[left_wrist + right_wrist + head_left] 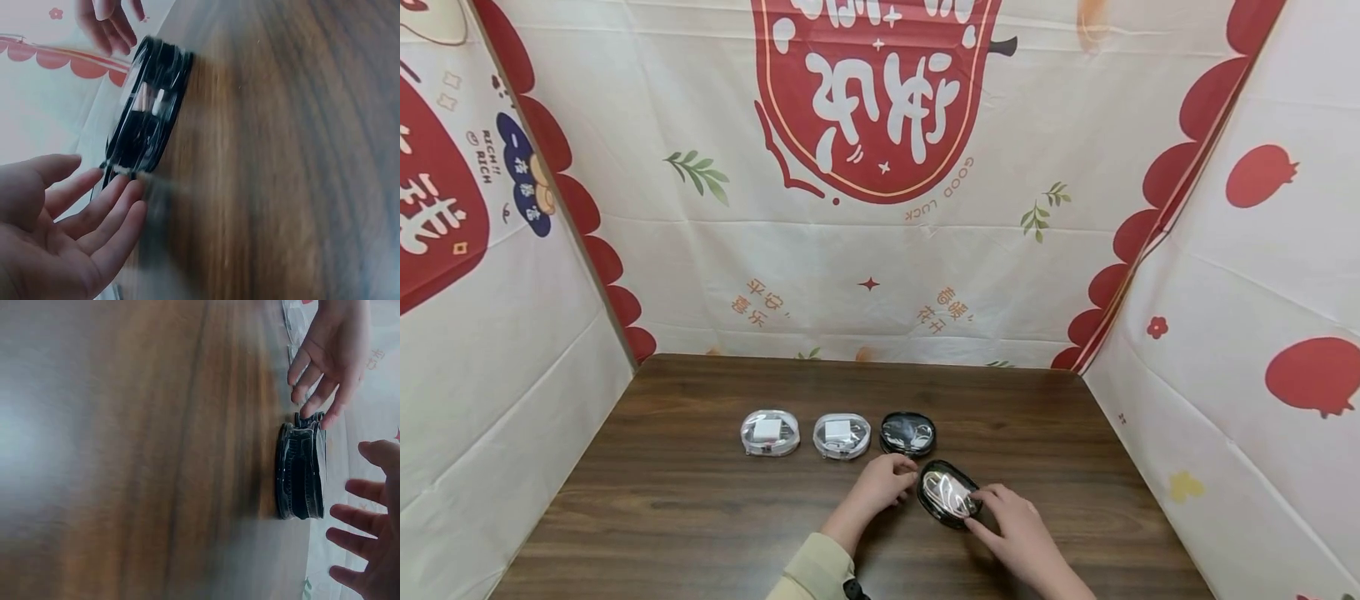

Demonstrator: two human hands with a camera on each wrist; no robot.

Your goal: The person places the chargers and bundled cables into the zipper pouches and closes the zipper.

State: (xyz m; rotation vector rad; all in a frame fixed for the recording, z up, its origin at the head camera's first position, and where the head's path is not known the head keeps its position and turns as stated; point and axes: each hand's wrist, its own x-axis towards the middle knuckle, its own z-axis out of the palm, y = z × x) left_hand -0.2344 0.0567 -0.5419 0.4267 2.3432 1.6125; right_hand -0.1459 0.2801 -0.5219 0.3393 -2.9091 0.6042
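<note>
A small oval clear pouch with black trim (948,493) lies slantwise on the table between my two hands, its shiny top facing up. On its left, my left hand (886,483) has loosely bent fingers, and the left wrist view puts their fingertips (128,187) right at the pouch's near end. At its right edge is my right hand (1017,533); the right wrist view shows those fingers (356,519) spread, with a gap to the pouch. Just behind stands a second black-trimmed pouch (907,434), close to my left fingertips.
Two clear pouches with pale trim, a left one (770,432) and a middle one (842,436), each with a white block inside, line up left of the black-trimmed one. The wooden table (700,517) meets printed cloth walls (850,275) at the back and sides.
</note>
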